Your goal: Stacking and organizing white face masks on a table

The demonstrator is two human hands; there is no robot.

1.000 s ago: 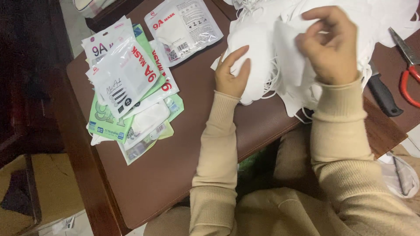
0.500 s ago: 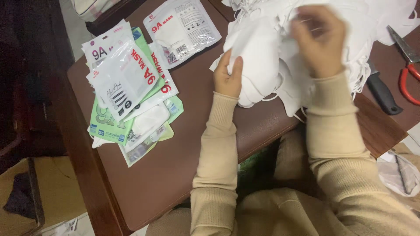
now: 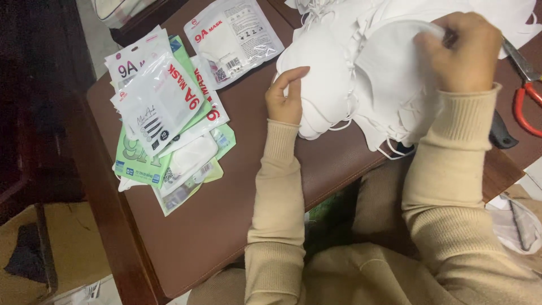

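Note:
A heap of white face masks (image 3: 361, 73) with ear loops lies on the brown table (image 3: 226, 226). My left hand (image 3: 286, 97) rests against the near left edge of the heap, fingers curled on a mask. My right hand (image 3: 464, 52) is on top of the heap, pinching the edge of one white mask (image 3: 395, 68). Both arms wear beige knit sleeves.
A pile of sealed mask packets (image 3: 164, 124), white and green, lies on the table's left side, with one more packet (image 3: 234, 36) behind it. Red-handled scissors (image 3: 525, 85) and a black-handled tool (image 3: 501, 133) lie at the right edge.
My right hand has shifted right and up across the heap, taking hold of a mask's edge. My left hand stayed at the heap's left edge.

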